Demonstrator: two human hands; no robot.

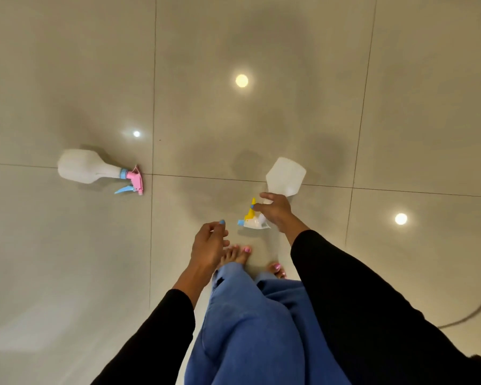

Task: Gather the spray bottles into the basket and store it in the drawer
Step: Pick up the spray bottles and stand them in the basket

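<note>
Head view showed the right hand (274, 211), fingers spread, over the neck of a white spray bottle (285, 176) lying on the tiled floor (67, 259); whether it touched was unclear, and it hid part of the yellow trigger head. The left hand (210, 247) hung loosely curled, empty. A pink-headed spray bottle (85, 168) lay well apart.

The right hand (275, 211) covers the neck of the yellow-trigger bottle (285, 175), so can't tell if it's actually gripping. Cable (478, 309) runs off the right edge.
</note>
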